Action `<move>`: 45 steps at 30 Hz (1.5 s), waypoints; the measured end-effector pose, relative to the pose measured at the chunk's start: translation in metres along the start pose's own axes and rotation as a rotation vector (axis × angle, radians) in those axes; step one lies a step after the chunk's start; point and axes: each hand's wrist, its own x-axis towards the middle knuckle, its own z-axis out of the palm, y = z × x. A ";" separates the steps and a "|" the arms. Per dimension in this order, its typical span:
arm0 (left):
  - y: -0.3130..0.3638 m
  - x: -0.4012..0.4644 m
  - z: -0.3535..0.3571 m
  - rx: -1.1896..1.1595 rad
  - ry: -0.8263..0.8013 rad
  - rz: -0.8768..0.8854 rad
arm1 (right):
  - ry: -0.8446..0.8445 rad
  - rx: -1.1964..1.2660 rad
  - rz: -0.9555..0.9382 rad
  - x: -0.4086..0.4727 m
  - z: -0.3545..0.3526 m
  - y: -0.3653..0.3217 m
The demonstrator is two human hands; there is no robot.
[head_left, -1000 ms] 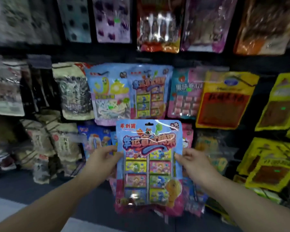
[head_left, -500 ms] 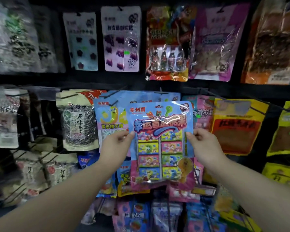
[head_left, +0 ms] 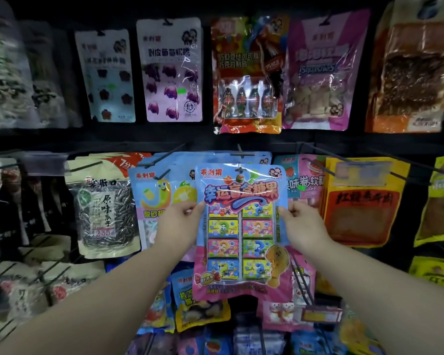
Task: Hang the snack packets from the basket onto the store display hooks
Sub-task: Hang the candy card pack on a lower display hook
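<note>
candy packet (head_left: 240, 226) raised, seed bag (head_left: 105, 213) leftward

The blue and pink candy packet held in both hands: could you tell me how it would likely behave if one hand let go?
The candy packet would probably sag or swing, since it is a thin glossy film pouch. The left hand and right hand pinch its side edges, which suggests it is light. Its shiny surface may be slippery.

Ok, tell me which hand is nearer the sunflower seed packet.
Left. The left hand grips the candy packet on the side toward the sunflower seed packet; the right hand holds the far edge.
</note>
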 end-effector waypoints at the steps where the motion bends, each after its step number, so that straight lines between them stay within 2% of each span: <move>1: -0.002 0.006 0.003 -0.004 0.008 0.004 | 0.008 -0.014 0.002 0.005 0.003 0.001; 6: -0.010 0.034 0.021 0.032 0.038 0.032 | 0.051 -0.053 0.048 0.034 0.016 0.007; 13: -0.031 0.040 0.025 0.174 0.031 0.036 | 0.017 -0.111 0.052 0.032 0.024 0.014; 18: -0.043 0.013 0.010 0.468 -0.026 0.029 | -0.048 -0.281 0.092 0.008 0.020 0.030; 21: -0.045 -0.017 0.010 0.647 -0.099 0.074 | -0.195 -0.465 -0.031 -0.018 0.011 0.043; 25: -0.047 -0.074 0.016 0.660 -0.308 0.088 | -0.359 -0.818 -0.308 -0.062 -0.003 0.063; 28: -0.051 -0.126 0.023 0.825 -0.403 0.130 | -0.491 -1.000 -0.512 -0.097 -0.003 0.092; 33: -0.093 -0.203 0.042 0.982 -0.585 0.097 | -0.805 -1.175 -0.618 -0.169 -0.002 0.149; 36: -0.137 -0.248 0.060 1.021 -0.661 0.019 | -0.911 -1.204 -0.614 -0.212 0.000 0.194; 39: -0.185 -0.300 0.082 0.994 -0.741 -0.122 | -1.030 -1.227 -0.490 -0.253 0.002 0.248; 42: -0.235 -0.349 0.112 0.965 -0.826 -0.210 | -1.020 -1.218 -0.438 -0.289 0.008 0.309; 45: -0.285 -0.397 0.147 0.939 -0.947 -0.267 | -1.199 -1.271 -0.269 -0.324 0.019 0.379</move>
